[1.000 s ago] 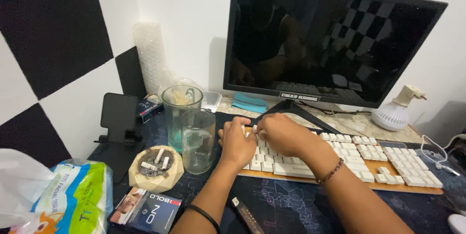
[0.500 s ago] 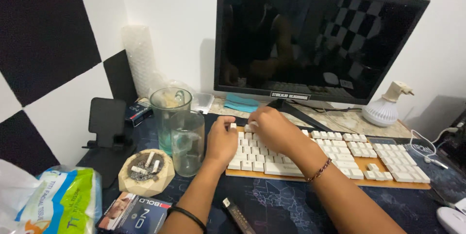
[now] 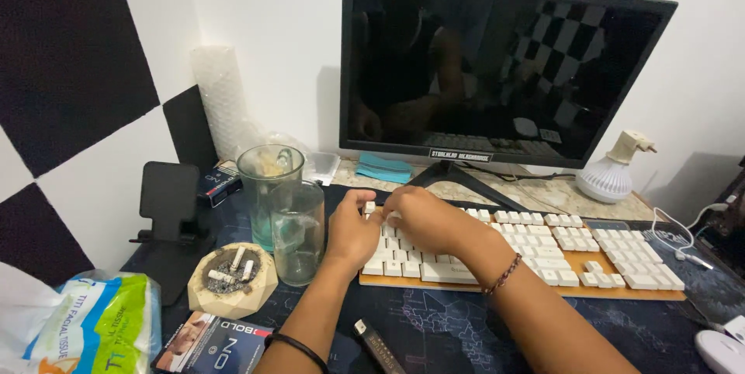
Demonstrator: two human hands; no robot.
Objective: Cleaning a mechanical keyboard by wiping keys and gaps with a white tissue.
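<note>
Your left hand (image 3: 351,233) and right hand (image 3: 425,217) pinch one white keycap (image 3: 370,206) at the keyboard (image 3: 590,254) upper-left corner; the other keys sit seated.

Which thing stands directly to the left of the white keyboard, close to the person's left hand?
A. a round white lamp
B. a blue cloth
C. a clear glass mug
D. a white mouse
C: the clear glass mug stands beside the left end of the keyboard, next to the left hand.
</note>
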